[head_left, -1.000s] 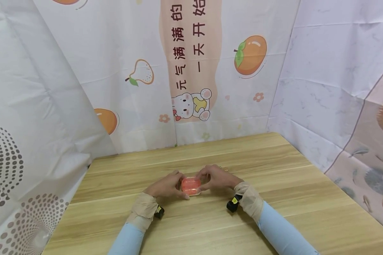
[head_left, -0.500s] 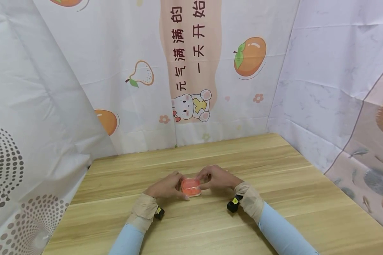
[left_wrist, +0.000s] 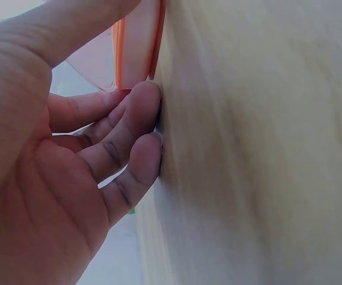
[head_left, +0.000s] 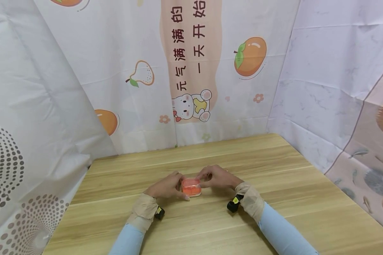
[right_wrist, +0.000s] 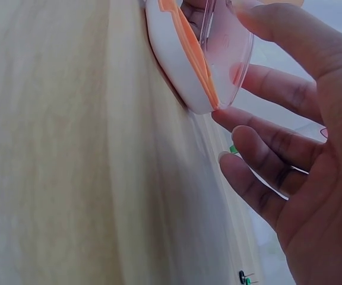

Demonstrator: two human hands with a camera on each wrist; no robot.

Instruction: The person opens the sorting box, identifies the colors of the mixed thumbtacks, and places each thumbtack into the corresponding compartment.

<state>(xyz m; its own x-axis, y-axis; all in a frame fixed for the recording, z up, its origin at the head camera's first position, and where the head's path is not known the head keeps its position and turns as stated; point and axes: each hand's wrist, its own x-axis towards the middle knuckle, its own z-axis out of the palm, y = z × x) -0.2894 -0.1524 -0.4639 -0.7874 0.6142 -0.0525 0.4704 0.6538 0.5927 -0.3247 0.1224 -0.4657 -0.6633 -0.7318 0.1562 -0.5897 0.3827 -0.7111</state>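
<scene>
A small rounded box (head_left: 191,191) with a white base and orange inside stands on the wooden table between both hands. Its clear, pinkish lid (right_wrist: 227,56) is tilted up from the base, raised on the side nearer me in the head view. My left hand (head_left: 167,185) grips the left end of the box between thumb and fingers, its other fingertips resting on the table. With thumb and index finger, my right hand (head_left: 215,177) pinches the lid's right side; the remaining fingers are loosely bent beside the box. What lies inside the box is too small to make out.
Behind the right hand, tiny black and green pieces (right_wrist: 246,278) lie on the wooden table (head_left: 204,226). Printed cloth (head_left: 140,117) hangs along the table's back edge, with more cloth at the left and right sides.
The lid has swung up from the box, so more of the orange inside shows. Both hands have stayed nearly in place.
</scene>
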